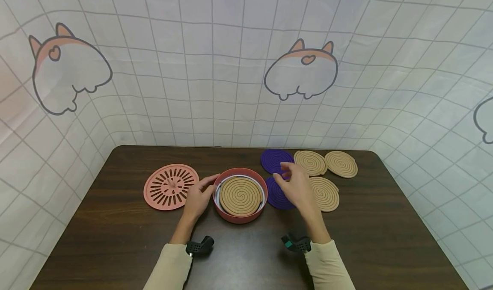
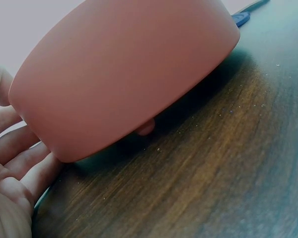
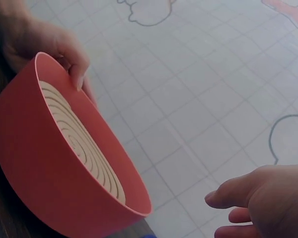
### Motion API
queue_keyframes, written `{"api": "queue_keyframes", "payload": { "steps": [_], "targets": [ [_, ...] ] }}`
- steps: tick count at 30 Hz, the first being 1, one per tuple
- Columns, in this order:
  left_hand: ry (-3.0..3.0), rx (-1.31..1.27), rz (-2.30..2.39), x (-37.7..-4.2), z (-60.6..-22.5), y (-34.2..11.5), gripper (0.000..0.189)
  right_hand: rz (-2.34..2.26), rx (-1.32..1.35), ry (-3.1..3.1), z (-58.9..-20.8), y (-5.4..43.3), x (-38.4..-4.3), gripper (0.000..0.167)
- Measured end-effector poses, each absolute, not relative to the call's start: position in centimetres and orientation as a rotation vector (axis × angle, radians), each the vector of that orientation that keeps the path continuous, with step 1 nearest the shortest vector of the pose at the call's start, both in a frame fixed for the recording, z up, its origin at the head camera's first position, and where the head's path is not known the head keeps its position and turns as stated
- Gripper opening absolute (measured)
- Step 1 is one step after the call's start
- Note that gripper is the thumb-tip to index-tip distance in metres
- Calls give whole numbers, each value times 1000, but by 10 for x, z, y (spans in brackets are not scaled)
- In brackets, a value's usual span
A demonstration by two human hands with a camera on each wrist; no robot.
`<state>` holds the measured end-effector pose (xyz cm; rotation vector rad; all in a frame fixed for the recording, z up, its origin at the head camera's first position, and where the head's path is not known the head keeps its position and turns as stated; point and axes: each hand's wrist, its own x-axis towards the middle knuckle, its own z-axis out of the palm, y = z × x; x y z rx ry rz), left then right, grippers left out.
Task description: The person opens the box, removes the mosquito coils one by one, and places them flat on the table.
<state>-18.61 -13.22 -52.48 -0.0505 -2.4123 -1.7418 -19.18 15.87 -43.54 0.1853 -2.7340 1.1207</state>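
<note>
A round red box [image 1: 239,220] stands mid-table with a stack of tan mosquito coils [image 1: 240,196] inside. My left hand [image 1: 198,199] holds the box at its left side. In the right wrist view the left thumb [image 3: 77,74] hooks over the rim, while in the left wrist view the fingers [image 2: 20,144] lie along the outer wall. My right hand [image 1: 298,187] hovers above two purple mosquito coils [image 1: 276,161], its fingers loosely bent with nothing between them. The right wrist view shows that hand to the right of the box, apart from it.
Three more tan mosquito coils [image 1: 341,164] lie on the right of the dark wooden table [image 1: 115,234], one partly hidden by my right hand. A pink slotted lid [image 1: 155,179] rests left of the box. Behind the table hangs a white gridded curtain [image 1: 215,84].
</note>
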Motion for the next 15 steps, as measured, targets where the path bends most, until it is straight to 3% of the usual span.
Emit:
{"api": "queue_keyframes", "payload": {
  "steps": [15],
  "targets": [
    [-2411,-45,-1734,-186,-525,-132,34,1151,277,-2732,-442,131,-193,44]
  ]
}}
